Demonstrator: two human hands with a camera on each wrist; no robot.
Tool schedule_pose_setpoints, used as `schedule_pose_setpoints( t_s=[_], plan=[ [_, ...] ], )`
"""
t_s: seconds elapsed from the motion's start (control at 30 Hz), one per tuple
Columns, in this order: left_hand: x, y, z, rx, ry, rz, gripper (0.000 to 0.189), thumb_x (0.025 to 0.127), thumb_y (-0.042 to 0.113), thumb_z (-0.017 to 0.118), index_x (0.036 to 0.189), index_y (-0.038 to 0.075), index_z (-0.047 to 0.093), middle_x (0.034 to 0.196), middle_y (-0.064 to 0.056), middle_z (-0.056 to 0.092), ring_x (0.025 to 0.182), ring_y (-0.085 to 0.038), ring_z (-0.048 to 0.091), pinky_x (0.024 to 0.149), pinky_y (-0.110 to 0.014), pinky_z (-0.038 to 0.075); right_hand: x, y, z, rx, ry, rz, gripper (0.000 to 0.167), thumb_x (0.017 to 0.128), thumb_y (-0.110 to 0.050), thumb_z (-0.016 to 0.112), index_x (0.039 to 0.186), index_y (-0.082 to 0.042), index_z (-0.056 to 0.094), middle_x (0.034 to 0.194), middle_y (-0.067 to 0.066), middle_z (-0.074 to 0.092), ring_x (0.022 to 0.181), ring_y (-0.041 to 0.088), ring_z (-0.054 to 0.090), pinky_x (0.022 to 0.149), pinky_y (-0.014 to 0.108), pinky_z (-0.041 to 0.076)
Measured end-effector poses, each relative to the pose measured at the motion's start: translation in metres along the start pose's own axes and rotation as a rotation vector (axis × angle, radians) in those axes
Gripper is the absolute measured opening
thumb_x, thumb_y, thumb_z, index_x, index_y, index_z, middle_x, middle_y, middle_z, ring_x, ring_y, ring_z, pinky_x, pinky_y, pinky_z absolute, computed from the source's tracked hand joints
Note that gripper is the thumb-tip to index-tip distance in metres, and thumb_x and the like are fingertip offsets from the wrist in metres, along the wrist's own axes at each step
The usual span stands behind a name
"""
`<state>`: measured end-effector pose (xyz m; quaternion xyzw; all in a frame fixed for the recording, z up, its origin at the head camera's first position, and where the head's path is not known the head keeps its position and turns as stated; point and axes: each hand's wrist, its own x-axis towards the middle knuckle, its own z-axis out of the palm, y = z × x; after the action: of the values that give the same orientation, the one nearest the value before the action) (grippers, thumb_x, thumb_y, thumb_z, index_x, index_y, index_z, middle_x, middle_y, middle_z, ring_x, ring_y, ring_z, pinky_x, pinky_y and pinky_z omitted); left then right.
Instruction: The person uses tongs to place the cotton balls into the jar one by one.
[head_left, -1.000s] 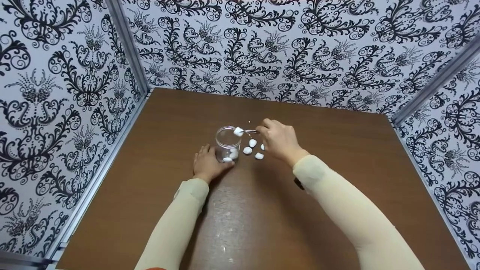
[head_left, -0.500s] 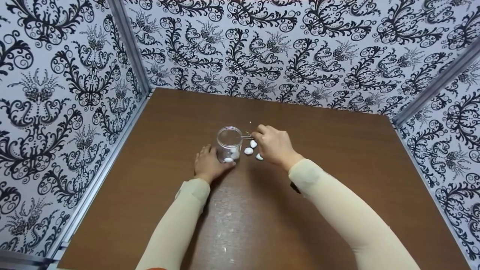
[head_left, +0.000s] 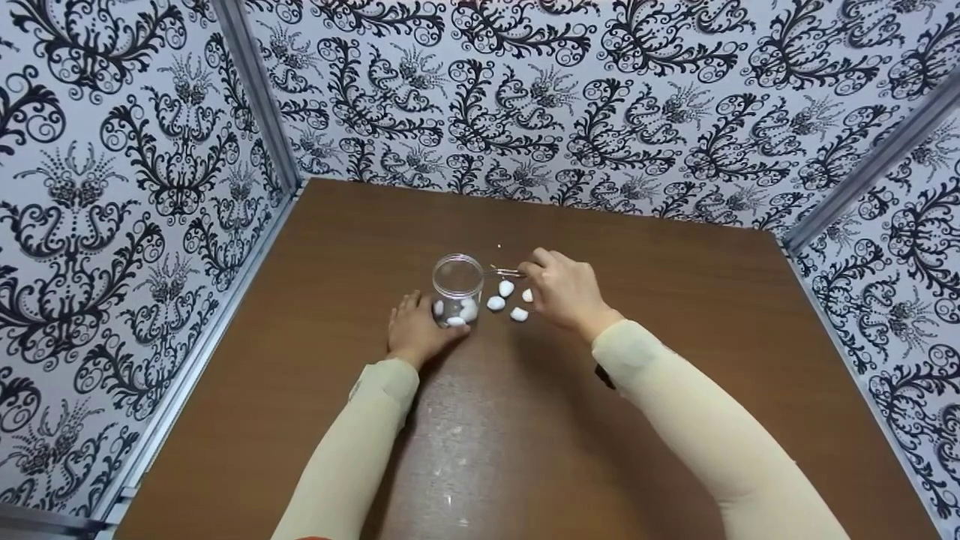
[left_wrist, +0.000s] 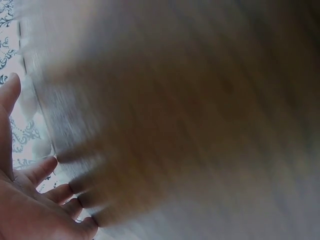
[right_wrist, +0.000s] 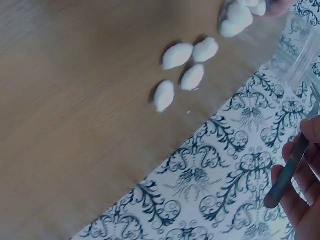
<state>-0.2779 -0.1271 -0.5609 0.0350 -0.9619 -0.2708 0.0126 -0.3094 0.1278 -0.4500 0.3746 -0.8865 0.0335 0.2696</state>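
A clear round jar (head_left: 457,294) stands lidless on the table with several white cotton balls (head_left: 469,310) inside. My left hand (head_left: 415,324) holds it low down, thumb in front and fingers along its left side. In the left wrist view, that hand (left_wrist: 30,205) has its fingertips at the tabletop and pale cotton blurred behind the thumb. Just right of the jar, my right hand (head_left: 568,291) pinches metal tweezers (right_wrist: 286,182), their tips pointing left toward the rim. Nothing shows between the tips. Several loose cotton balls (head_left: 506,288) lie below the tweezers.
The brown wooden table (head_left: 337,240) runs back to a white wall with black scrollwork (head_left: 525,97). Metal posts (head_left: 259,97) stand at its corners. A tiny white scrap (head_left: 499,246) lies behind the loose cotton balls.
The cotton ball held in the tweezers a second ago has gone into the jar. My right hand dipped toward the opening, then drew back right with bare tweezers. The left hand stays put.
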Motion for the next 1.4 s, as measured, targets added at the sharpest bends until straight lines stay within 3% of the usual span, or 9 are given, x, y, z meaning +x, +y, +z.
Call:
schedule_pose_setpoints(
  t_s=[0.17, 0.6, 0.87, 1.4],
  plan=[
    [0.001, -0.003, 0.002, -0.01, 0.01, 0.009, 0.098, 0.072, 0.067, 0.076, 0.143, 0.004, 0.05, 0.154, -0.022, 0.037, 0.145, -0.037, 0.026, 0.117, -0.055, 0.016, -0.018, 0.017, 0.003, 0.007, 0.018, 0.027, 0.019, 0.085, -0.006, 0.063, 0.1, -0.01, 0.074, 0.087, 0.004, 0.058, 0.077, 0.026, 0.062, 0.045, 0.045, 0.049],
    [0.0, -0.007, 0.003, -0.015, 0.01, 0.002, 0.095, 0.074, 0.066, 0.076, 0.143, 0.006, 0.051, 0.153, -0.021, 0.037, 0.145, -0.038, 0.026, 0.117, -0.055, 0.015, -0.066, 0.045, 0.022, -0.015, -0.112, 0.136, 0.015, 0.086, -0.004, 0.066, 0.097, -0.007, 0.075, 0.084, 0.007, 0.057, 0.071, 0.029, 0.061, 0.047, 0.047, 0.05],
    [0.0, -0.005, 0.002, -0.011, -0.017, -0.013, 0.098, 0.075, 0.066, 0.074, 0.146, 0.005, 0.047, 0.156, -0.02, 0.033, 0.147, -0.036, 0.023, 0.118, -0.054, 0.014, -0.072, 0.051, 0.027, -0.042, -0.216, 0.165, 0.018, 0.088, -0.005, 0.066, 0.103, -0.008, 0.076, 0.091, 0.008, 0.06, 0.073, 0.028, 0.063, 0.05, 0.045, 0.053],
    [0.002, -0.001, 0.003, 0.003, -0.015, 0.003, 0.101, 0.075, 0.067, 0.073, 0.146, 0.001, 0.047, 0.155, -0.022, 0.034, 0.146, -0.038, 0.024, 0.118, -0.055, 0.015, -0.069, 0.051, 0.037, -0.034, -0.209, 0.166, 0.019, 0.083, -0.003, 0.067, 0.099, -0.006, 0.076, 0.088, 0.008, 0.058, 0.073, 0.03, 0.063, 0.052, 0.048, 0.053]
  ],
)
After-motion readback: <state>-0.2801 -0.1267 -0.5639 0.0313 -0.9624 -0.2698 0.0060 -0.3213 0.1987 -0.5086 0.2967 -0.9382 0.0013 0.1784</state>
